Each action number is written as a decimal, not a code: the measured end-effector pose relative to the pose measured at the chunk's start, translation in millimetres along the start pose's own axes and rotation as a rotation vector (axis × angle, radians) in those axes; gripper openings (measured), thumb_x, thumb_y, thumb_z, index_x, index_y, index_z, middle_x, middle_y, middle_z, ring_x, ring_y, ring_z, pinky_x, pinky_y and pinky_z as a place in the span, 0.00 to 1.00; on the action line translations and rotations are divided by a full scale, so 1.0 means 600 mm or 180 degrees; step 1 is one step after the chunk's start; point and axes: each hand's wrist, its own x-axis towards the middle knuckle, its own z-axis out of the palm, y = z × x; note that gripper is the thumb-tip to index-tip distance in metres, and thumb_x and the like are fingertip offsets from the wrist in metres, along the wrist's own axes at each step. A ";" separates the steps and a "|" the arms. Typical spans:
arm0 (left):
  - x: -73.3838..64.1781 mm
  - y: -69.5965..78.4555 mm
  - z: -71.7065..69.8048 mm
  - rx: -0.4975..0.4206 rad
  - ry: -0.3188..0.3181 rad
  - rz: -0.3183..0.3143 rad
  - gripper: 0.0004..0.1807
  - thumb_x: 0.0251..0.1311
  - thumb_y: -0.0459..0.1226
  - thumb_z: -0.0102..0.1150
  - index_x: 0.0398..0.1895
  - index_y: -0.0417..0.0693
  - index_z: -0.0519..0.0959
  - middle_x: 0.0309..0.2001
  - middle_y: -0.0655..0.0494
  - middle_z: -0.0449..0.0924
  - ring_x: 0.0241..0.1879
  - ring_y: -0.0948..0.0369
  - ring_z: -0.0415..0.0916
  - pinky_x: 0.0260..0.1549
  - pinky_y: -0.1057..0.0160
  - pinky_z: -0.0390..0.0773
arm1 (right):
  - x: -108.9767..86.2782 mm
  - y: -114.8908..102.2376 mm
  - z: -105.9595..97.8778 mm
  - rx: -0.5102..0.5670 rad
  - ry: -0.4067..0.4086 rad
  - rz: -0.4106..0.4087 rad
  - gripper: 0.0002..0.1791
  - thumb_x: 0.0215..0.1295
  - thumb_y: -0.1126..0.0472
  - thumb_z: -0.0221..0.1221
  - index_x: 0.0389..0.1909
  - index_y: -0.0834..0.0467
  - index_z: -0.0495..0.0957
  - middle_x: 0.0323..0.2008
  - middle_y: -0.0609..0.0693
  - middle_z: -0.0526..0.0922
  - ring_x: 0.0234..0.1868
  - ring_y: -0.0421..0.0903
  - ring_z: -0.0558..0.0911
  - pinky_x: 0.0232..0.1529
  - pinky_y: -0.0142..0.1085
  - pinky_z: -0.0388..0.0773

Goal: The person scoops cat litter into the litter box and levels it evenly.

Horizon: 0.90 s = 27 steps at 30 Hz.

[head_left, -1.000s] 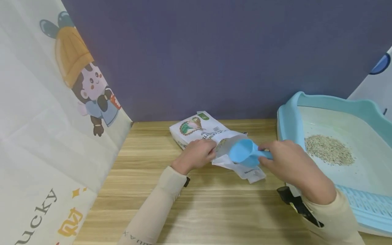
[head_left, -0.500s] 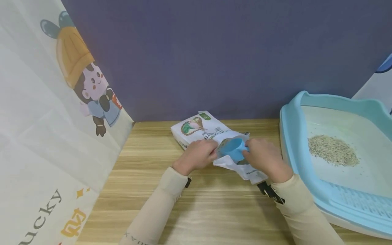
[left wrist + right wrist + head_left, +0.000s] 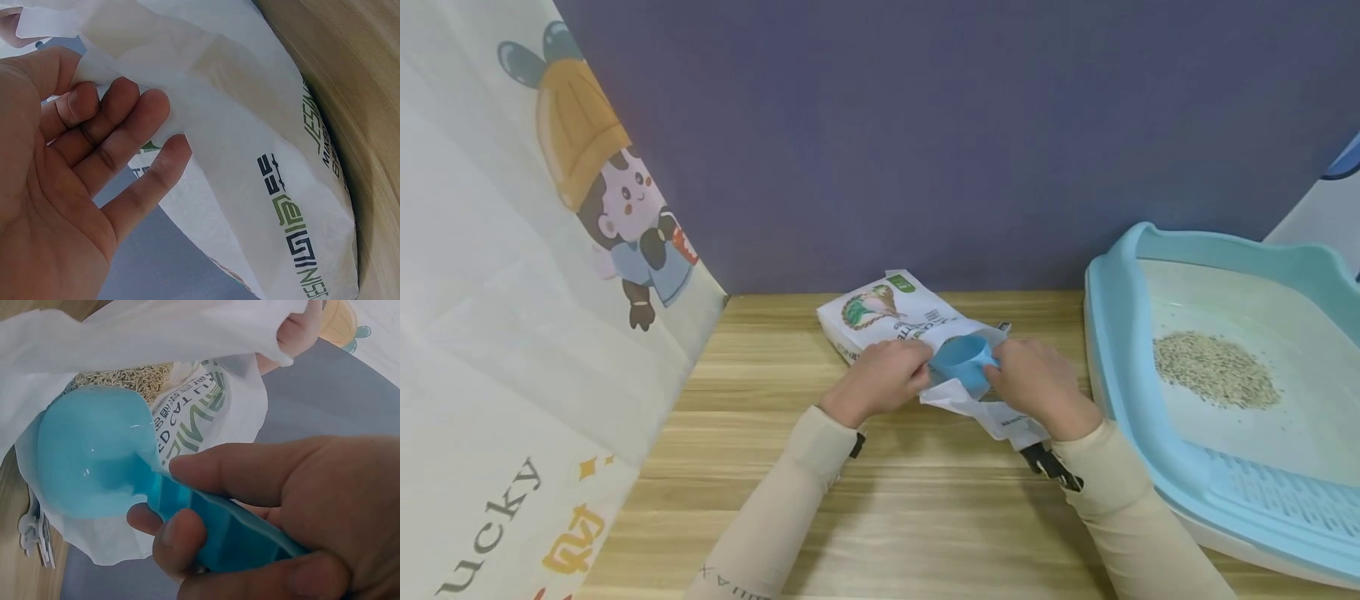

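Note:
A white printed bag of cat litter (image 3: 880, 315) lies on the wooden table with its mouth toward the right. My left hand (image 3: 880, 377) pinches the edge of the bag's mouth between thumb and fingers; in the left wrist view the bag's wall (image 3: 250, 144) hangs beside the fingertips. My right hand (image 3: 1037, 382) grips the handle of a blue scoop (image 3: 964, 360), whose bowl is inside the bag's opening. The right wrist view shows the scoop's bowl (image 3: 94, 453) against tan litter pellets (image 3: 134, 380); how much it holds is hidden.
A blue-rimmed litter box (image 3: 1120, 333) stands at the right, with a heap of pellets (image 3: 1213, 369) on its white floor. A dark panel (image 3: 925, 150) rises behind the table (image 3: 760, 467), and a printed white sheet (image 3: 490, 333) is at the left. Small grey items (image 3: 36, 531) lie near the bag.
My right hand has moved left from beside the litter box, taking the scoop into the bag's mouth. The left hand has kept its hold on the bag's edge.

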 end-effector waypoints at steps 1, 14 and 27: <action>0.000 0.000 0.000 0.0003 0.0000 -0.0003 0.11 0.62 0.33 0.50 0.23 0.55 0.65 0.23 0.62 0.64 0.24 0.66 0.61 0.25 0.67 0.65 | 0.001 -0.001 0.001 0.0003 0.0005 0.0003 0.22 0.72 0.55 0.57 0.18 0.53 0.64 0.19 0.49 0.64 0.20 0.45 0.67 0.21 0.36 0.61; -0.001 -0.004 0.006 -0.0010 -0.0020 0.0003 0.11 0.63 0.34 0.51 0.23 0.55 0.65 0.23 0.62 0.65 0.23 0.67 0.61 0.23 0.68 0.64 | 0.011 -0.002 0.014 0.0103 -0.0051 0.0046 0.20 0.72 0.54 0.58 0.20 0.54 0.68 0.18 0.48 0.65 0.21 0.46 0.69 0.22 0.36 0.63; 0.002 -0.002 0.003 0.0008 -0.0001 -0.0011 0.12 0.64 0.33 0.50 0.23 0.55 0.65 0.23 0.62 0.65 0.23 0.67 0.60 0.24 0.68 0.65 | 0.030 0.009 0.035 0.0073 0.0064 -0.0074 0.17 0.72 0.54 0.58 0.23 0.56 0.73 0.20 0.51 0.70 0.23 0.48 0.71 0.22 0.38 0.65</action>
